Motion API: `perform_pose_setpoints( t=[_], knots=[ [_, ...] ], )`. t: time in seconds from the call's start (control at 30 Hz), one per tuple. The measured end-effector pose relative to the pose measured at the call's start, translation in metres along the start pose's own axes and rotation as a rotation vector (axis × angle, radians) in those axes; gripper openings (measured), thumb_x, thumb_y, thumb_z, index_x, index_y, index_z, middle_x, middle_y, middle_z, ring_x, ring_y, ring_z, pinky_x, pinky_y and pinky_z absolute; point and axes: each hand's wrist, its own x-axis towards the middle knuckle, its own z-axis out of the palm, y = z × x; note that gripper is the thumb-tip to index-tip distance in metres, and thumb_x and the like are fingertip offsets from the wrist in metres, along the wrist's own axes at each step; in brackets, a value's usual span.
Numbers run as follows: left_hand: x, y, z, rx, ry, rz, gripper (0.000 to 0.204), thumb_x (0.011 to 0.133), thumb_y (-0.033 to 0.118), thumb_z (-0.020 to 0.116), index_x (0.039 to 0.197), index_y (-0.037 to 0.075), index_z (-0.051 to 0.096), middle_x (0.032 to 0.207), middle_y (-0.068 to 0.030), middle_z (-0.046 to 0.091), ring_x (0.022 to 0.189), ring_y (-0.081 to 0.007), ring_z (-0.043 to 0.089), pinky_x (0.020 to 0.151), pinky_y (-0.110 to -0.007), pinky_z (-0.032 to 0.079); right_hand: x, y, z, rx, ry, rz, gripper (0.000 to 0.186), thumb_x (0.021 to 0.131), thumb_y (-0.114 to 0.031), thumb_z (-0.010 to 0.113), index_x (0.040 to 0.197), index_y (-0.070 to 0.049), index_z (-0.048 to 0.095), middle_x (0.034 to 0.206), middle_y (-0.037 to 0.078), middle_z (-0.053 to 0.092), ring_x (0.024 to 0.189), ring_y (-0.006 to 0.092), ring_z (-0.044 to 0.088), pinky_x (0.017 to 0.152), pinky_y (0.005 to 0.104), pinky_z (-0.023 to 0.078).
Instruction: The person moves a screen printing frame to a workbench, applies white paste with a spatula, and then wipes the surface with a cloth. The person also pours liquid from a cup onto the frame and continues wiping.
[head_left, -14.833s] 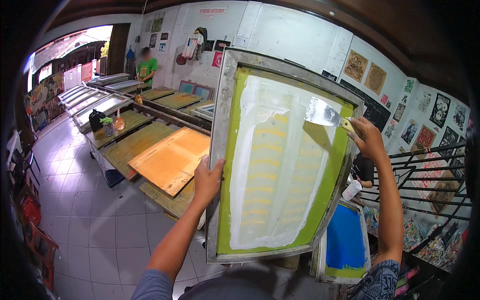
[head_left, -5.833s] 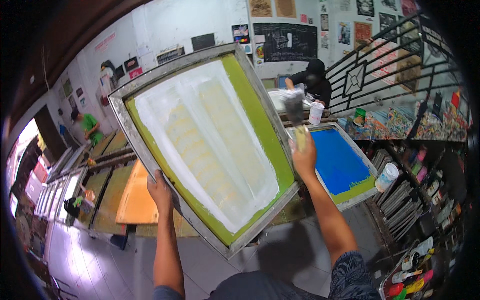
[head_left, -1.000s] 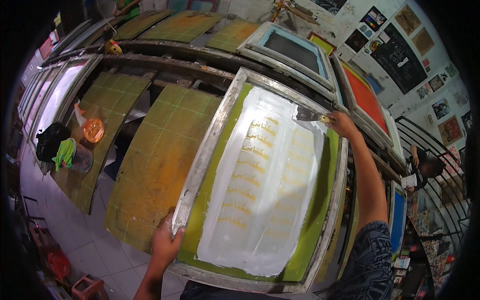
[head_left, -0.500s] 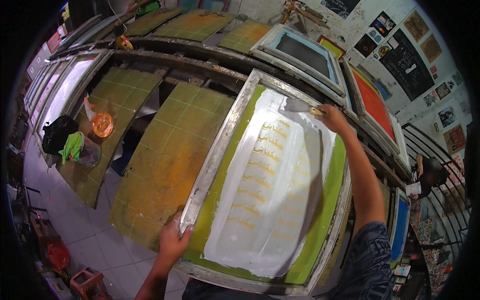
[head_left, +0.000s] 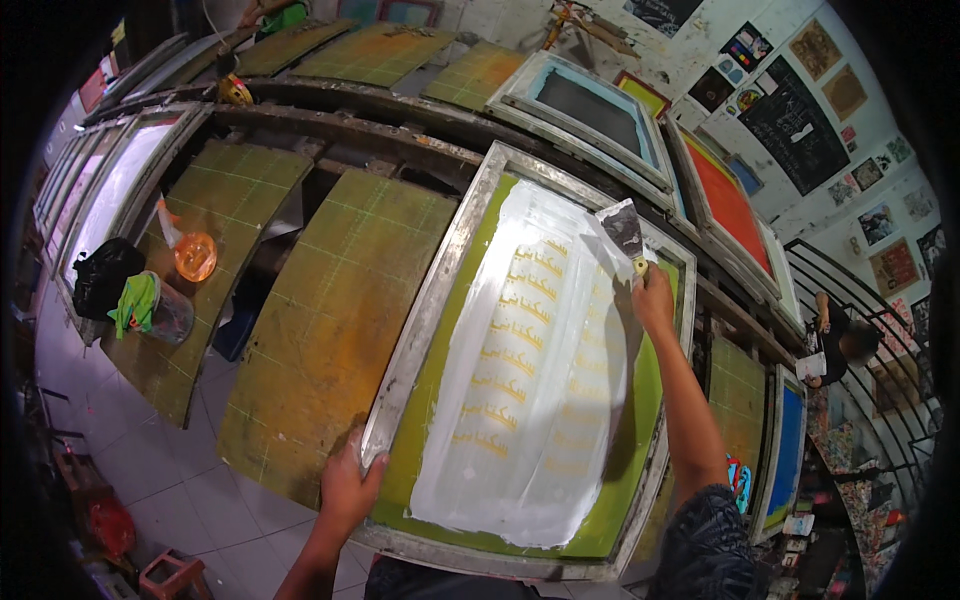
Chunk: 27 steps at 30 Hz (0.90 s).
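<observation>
Before me lies a screen printing frame (head_left: 430,305) with a metal border and green mesh. White ink (head_left: 540,485) coats most of the mesh, with rows of yellow lettering showing through. My left hand (head_left: 350,482) grips the frame's left edge near its lower corner, thumb on top. In my right hand (head_left: 654,296) is a scraper (head_left: 622,230), held by its light handle over the frame's upper right part. The blade points up and away, smeared with whitish ink. Whether the blade touches the mesh I cannot tell.
Greenish printing boards (head_left: 330,310) rest on a long rack to the left. One carries an orange container (head_left: 195,256), a black bag (head_left: 108,278) and a clear tub with green cloth (head_left: 150,308). More screens (head_left: 600,110) lean beyond. A person (head_left: 848,345) is at the far right.
My right hand has come nearer to me, and the scraper has swung from pointing left to pointing up and away. My left hand keeps its hold; the view has shifted slightly.
</observation>
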Motion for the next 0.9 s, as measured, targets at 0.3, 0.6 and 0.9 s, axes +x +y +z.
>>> perform_pose_setpoints(
  t=[0.3, 0.6, 0.9],
  knots=[
    [0.0, -0.002, -0.004, -0.001, -0.037, -0.029, 0.051, 0.085, 0.021, 0.066, 0.129, 0.003, 0.049, 0.094, -0.0261, 0.066, 0.086, -0.0448, 0.064, 0.075, -0.05, 0.05, -0.001, 0.008, 0.011, -0.222, 0.082, -0.006, 0.037, 0.089, -0.014, 0.062, 0.124, -0.005, 0.054, 0.106, 0.019, 0.054, 0.1, 0.0403, 0.055, 0.082, 0.0484, 0.046],
    [-0.001, -0.012, -0.005, 0.017, -0.034, 0.004, 0.053, 0.084, 0.024, 0.067, 0.129, 0.002, 0.05, 0.094, -0.0259, 0.066, 0.085, -0.0445, 0.064, 0.076, -0.05, 0.05, 0.015, 0.008, 0.027, -0.298, 0.14, -0.093, 0.038, 0.086, -0.014, 0.065, 0.123, -0.008, 0.056, 0.105, 0.017, 0.055, 0.098, 0.039, 0.056, 0.082, 0.0482, 0.047],
    [0.001, -0.019, -0.003, 0.029, -0.043, 0.01, 0.053, 0.084, 0.025, 0.068, 0.128, 0.001, 0.051, 0.094, -0.0261, 0.066, 0.086, -0.0447, 0.063, 0.077, -0.05, 0.05, 0.021, -0.009, 0.043, -0.243, 0.137, -0.093, 0.038, 0.084, -0.012, 0.065, 0.121, -0.009, 0.059, 0.105, 0.018, 0.058, 0.096, 0.0382, 0.057, 0.081, 0.0478, 0.048]
  ],
)
